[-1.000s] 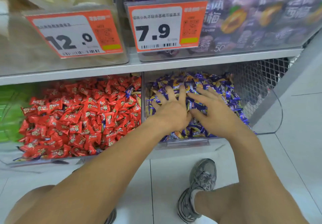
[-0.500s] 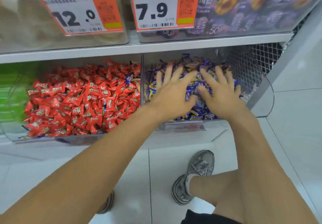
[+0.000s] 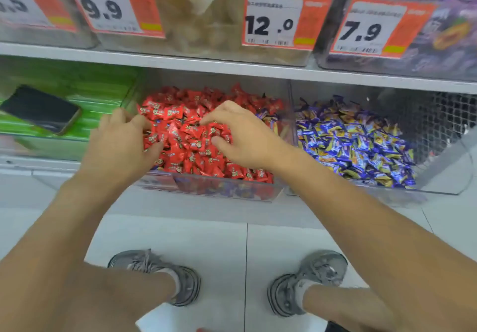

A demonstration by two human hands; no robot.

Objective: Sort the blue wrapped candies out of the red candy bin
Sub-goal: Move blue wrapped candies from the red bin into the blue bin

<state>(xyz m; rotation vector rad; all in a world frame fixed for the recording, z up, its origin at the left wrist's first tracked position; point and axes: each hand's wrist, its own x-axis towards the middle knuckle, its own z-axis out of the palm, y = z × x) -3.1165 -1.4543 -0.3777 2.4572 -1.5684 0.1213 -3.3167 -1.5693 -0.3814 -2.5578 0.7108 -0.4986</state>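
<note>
Both hands are in the red bin [image 3: 219,189], on top of the red candies [image 3: 185,135]. The left hand [image 3: 121,143] and the right hand [image 3: 240,135] have loosely curled fingers, and I cannot tell if they hold anything. A few blue candies [image 3: 268,118] lie at the right edge of this bin, beside the blue bin [image 3: 438,176].

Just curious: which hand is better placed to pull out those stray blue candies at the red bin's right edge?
Probably the right hand: the stray blue candies lie just beyond it, by the divider. The left hand is at the red bin's far side.
</note>
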